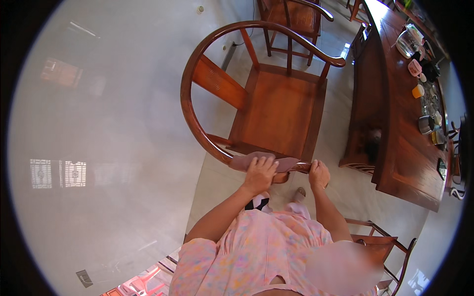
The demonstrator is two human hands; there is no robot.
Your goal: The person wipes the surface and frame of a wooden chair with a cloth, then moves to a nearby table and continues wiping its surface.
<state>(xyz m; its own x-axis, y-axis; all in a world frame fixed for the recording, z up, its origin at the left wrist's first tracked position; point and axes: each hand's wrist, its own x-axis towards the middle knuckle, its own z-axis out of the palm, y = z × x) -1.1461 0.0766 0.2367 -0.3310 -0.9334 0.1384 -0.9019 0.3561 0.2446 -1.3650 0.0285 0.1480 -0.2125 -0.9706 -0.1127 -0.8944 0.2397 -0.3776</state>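
Observation:
A wooden armchair with a curved horseshoe rail [187,87] and a flat seat [277,111] stands before me. Draped over the near part of its rail is a mauve cloth [242,162]. My left hand [261,174] presses flat on this cloth, fingers spread over it. To the right, my right hand [319,174] is closed around the end of the same armrest, with the fingertips on its upper side. The carved back splat [218,81] joins the rail at the far left of the seat.
A long wooden table [403,148] runs along the right, bearing a glass pitcher [406,43], a pink cup [414,68], an orange cup [418,91] and a phone [441,168]. More wooden chairs stand behind [300,16] and at lower right [377,246]. A pale wall [111,129] rises at left.

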